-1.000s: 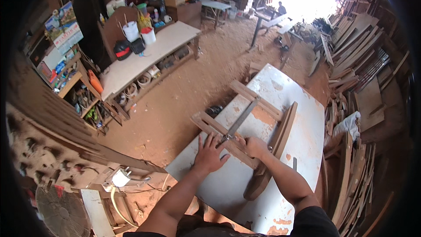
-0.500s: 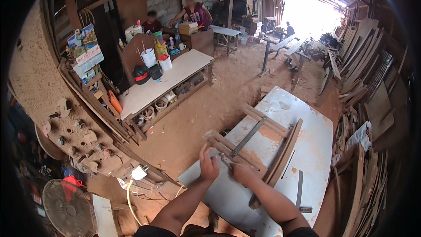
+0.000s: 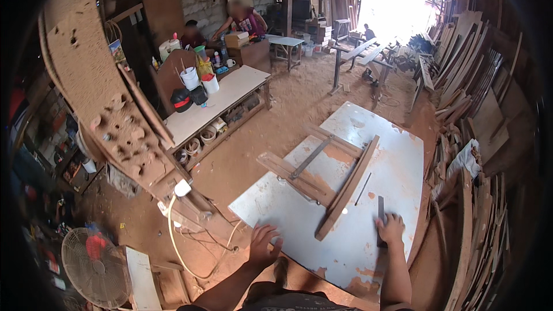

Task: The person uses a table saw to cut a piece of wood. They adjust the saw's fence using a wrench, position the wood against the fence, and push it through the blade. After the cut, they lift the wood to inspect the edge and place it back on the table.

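Observation:
My right hand [image 3: 391,228] reaches onto the white-topped table [image 3: 322,259], its fingers apart beside and partly over a dark metal square [image 3: 381,206]. The square's lower part is partly hidden by the hand. At the table's near left edge my left hand [image 3: 264,246] is raised with spread fingers and holds nothing. Ahead of both hands a wooden frame [image 3: 352,181] lies on the table, its long curved rail toward the right. A flat dark metal bar [image 3: 312,157] spans its two crosspieces. A thin metal rod-like tool [image 3: 299,191] lies along the nearer crosspiece.
A slim dark rod [image 3: 363,189] lies right of the frame. On the left stand a workbench [image 3: 242,83] with buckets, a dusty wooden post [image 3: 92,63], a yellowish cable [image 3: 170,227] and a fan [image 3: 97,268]. Timber stacks [image 3: 461,80] line the right. Two people are behind the bench.
My right hand has let go of the metal tool by the frame and moved right to the square. My left hand has drawn back toward me from the frame. The view has shifted.

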The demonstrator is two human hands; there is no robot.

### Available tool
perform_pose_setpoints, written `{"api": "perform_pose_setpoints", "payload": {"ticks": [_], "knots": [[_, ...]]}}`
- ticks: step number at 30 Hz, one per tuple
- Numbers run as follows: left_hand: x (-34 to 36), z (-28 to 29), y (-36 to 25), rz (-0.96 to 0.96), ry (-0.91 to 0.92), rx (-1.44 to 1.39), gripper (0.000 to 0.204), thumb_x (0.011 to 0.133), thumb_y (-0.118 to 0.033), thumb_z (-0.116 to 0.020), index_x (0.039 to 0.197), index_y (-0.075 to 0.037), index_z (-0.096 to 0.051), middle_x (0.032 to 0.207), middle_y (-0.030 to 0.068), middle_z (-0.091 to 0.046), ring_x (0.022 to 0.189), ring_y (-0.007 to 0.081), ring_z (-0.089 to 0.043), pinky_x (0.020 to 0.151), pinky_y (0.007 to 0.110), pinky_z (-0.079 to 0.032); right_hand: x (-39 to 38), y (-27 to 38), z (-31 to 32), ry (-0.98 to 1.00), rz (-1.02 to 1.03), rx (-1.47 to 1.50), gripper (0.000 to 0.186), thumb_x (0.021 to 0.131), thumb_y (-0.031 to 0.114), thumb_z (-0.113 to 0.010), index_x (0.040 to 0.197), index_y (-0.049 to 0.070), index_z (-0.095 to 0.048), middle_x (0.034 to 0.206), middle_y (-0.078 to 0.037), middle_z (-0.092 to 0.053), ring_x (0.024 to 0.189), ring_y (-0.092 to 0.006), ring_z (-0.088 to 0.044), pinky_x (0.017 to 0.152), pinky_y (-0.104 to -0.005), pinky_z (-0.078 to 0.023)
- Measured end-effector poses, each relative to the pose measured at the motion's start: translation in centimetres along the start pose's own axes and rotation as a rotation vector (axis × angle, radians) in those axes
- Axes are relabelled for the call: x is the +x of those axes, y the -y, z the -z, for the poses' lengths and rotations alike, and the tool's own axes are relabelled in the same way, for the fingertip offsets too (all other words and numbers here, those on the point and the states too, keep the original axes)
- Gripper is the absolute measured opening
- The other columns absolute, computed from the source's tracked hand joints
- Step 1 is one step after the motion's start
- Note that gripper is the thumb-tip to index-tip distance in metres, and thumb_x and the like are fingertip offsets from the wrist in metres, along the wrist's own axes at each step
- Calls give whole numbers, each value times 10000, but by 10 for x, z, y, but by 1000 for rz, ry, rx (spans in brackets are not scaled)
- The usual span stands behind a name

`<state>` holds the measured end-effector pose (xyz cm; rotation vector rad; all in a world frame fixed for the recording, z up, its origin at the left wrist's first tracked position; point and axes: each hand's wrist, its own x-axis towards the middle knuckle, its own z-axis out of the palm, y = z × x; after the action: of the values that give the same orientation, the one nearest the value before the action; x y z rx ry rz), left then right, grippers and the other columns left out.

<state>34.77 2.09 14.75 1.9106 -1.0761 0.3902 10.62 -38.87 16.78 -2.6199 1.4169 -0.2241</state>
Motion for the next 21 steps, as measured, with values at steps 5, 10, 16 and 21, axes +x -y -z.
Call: {"api": "perform_pose_setpoints", "payload": {"ticks": [5, 10, 16, 21], "knots": [[-110, 44, -30, 48, 183, 67, 200, 921, -227, -839, 1082, -148, -751, 1104, 112, -688, 1093, 347, -645, 959, 527, -490, -92, -57, 13, 61, 128, 168, 647, 1050, 497, -654, 1527, 60, -641, 1573, -227, -566, 1488, -431, -491, 1239, -549, -381], [-214, 59, -19, 376, 1093, -93, 454, 1026, -429, -704, 1331, -98, -764, 1385, 203, -713, 1262, 412, -687, 1077, 476, -539, -150, -56, 14, -21, 240, 222, 476, 1028, 273, -717, 1432, 23, -684, 1357, -225, -662, 1274, -436, -587, 1115, -535, -464], [-154, 71, -112, 895, 1495, -175, 760, 1087, -660, -555, 1556, -66, -622, 1580, 206, -621, 1390, 329, -637, 1155, 462, -499, -175, -58, 22, -32, 115, 204, 349, 1068, 158, -646, 1378, 5, -684, 1281, -250, -650, 1253, -466, -593, 1071, -549, -486], [-111, 97, -107, 680, 410, -283, 276, 1031, -293, -792, 1178, -61, -823, 1113, 112, -813, 1097, 221, -740, 1016, 349, -554, -199, -26, 31, -151, 16, 569, 338, 1111, 100, -581, 1418, -39, -608, 1351, -283, -587, 1236, -497, -618, 1073, -522, -511]]}}
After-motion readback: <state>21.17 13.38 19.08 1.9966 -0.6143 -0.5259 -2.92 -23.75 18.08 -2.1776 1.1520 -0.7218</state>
